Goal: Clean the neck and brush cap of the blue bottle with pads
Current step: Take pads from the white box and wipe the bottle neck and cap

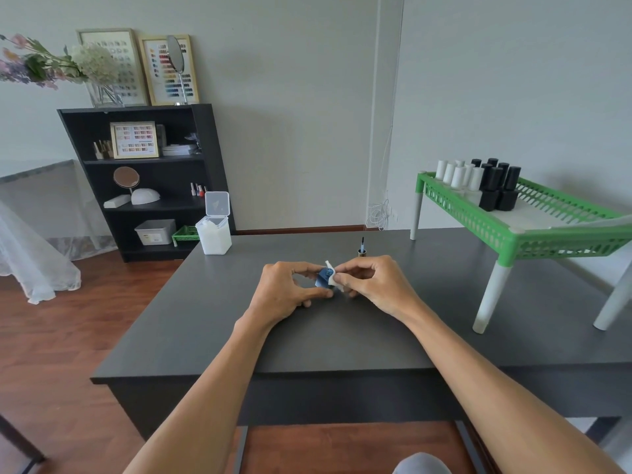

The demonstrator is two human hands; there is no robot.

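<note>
The small blue bottle (322,278) is tilted just above the dark table (342,333), held between the fingers of my left hand (292,290). My right hand (371,280) pinches a white pad (333,277) against the bottle's neck end, which the pad covers. The brush cap (361,248) stands upright on the table just behind my right hand, its dark brush pointing up. Both hands meet at the table's middle.
A white pad box (214,230) with its lid flipped open stands at the table's far left corner. A green rack (513,220) on white legs at the right holds several white and black bottles. A black shelf unit stands behind on the left.
</note>
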